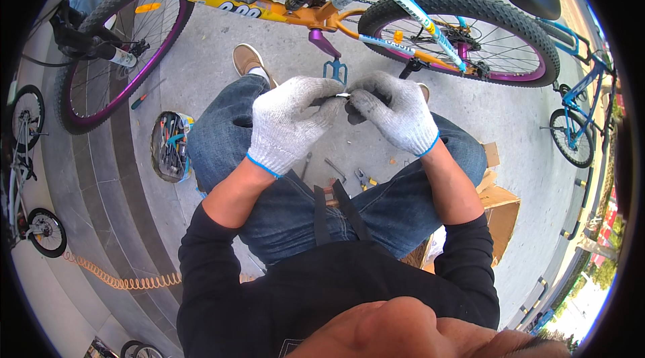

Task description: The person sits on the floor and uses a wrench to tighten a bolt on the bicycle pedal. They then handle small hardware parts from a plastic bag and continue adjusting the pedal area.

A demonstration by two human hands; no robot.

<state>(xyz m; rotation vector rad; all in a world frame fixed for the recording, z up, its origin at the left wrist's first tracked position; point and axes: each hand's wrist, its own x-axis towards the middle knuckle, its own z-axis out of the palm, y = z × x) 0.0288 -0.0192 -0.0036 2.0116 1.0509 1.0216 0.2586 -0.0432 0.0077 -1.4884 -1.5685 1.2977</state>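
Note:
My left hand and my right hand wear white knit work gloves with blue cuffs, the right one smudged grey at the fingers. Their fingertips meet in front of me, pinching a tiny whitish piece too small to name. Just beyond the fingertips is the blue pedal of an orange and yellow bicycle. Its front wheel with a purple rim is at the left, and its rear wheel at the right.
A tub of tools stands by my left knee, with a screwdriver on the floor beyond it. Pliers and a hex key lie between my legs. A cardboard box sits at my right; an orange coiled hose runs at the left.

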